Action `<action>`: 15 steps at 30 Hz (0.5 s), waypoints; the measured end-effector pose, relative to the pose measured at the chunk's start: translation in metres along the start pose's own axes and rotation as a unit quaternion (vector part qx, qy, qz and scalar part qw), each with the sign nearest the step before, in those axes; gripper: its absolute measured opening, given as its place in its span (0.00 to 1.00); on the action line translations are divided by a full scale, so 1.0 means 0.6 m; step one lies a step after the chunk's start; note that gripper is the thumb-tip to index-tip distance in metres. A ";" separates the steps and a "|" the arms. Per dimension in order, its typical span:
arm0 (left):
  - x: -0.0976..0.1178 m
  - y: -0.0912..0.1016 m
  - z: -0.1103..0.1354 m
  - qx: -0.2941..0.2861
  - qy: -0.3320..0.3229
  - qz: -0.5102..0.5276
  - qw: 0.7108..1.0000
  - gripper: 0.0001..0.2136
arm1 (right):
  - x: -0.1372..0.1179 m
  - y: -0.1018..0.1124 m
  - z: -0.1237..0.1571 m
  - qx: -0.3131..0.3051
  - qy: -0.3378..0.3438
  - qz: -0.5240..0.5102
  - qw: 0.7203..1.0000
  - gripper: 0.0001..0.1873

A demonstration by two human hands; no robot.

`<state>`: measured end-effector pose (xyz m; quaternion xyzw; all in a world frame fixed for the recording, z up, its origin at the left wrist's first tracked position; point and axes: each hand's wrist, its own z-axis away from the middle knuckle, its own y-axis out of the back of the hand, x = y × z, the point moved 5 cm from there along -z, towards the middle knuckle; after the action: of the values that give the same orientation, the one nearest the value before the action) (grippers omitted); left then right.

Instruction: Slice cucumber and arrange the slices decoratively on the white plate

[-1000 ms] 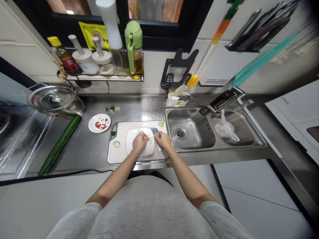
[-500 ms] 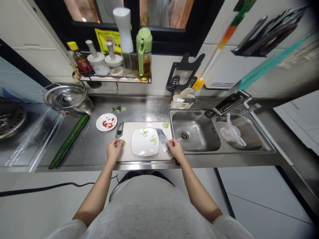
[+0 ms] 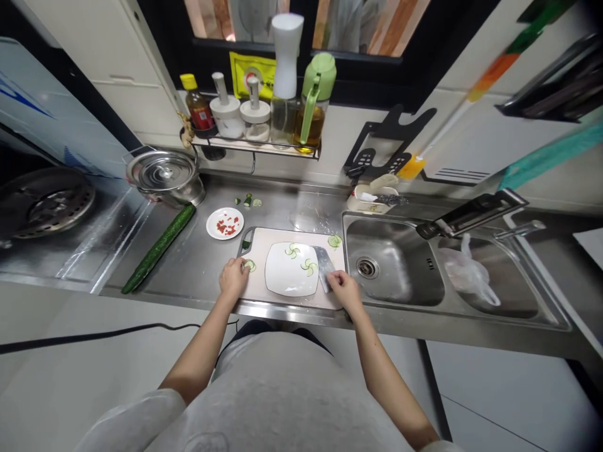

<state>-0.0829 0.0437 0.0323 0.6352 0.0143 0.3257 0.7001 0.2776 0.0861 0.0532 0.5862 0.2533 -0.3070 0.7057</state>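
My left hand (image 3: pixel 234 276) sits at the left edge of the cutting board (image 3: pixel 268 237), fingers curled, with the fingertips on a single cucumber slice (image 3: pixel 249 265) that lies on the board just beside the plate (image 3: pixel 291 285). I cannot tell whether I am pinching the slice or only touching it. My right hand (image 3: pixel 343 290) is at the board's near right corner, closed over the handle of the knife (image 3: pixel 324 269). The blade lies flat on the board and points away from me, along the plate's right edge. The white square plate is in the middle of the board and holds two small pinwheels of cucumber pieces (image 3: pixel 293 250). Another slice (image 3: pixel 335 241) lies at the board's far right corner, next to the sink (image 3: pixel 393 267). Left of the board on the steel table (image 3: pixel 198 263) are a small dish of red bits (image 3: pixel 225 223) and a whole cucumber (image 3: pixel 159 248), which lies at an angle with its far end near a lidded pot (image 3: pixel 164 177).
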 end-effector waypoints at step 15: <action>0.015 0.003 -0.005 -0.035 0.043 0.312 0.948 0.11 | -0.042 -0.013 0.004 -0.020 0.018 -0.010 1.000 0.16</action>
<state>-0.0776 0.0506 0.0369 0.5685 -0.1664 0.5549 0.5841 0.2549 0.0860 0.0663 0.5749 0.2781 -0.2986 0.7092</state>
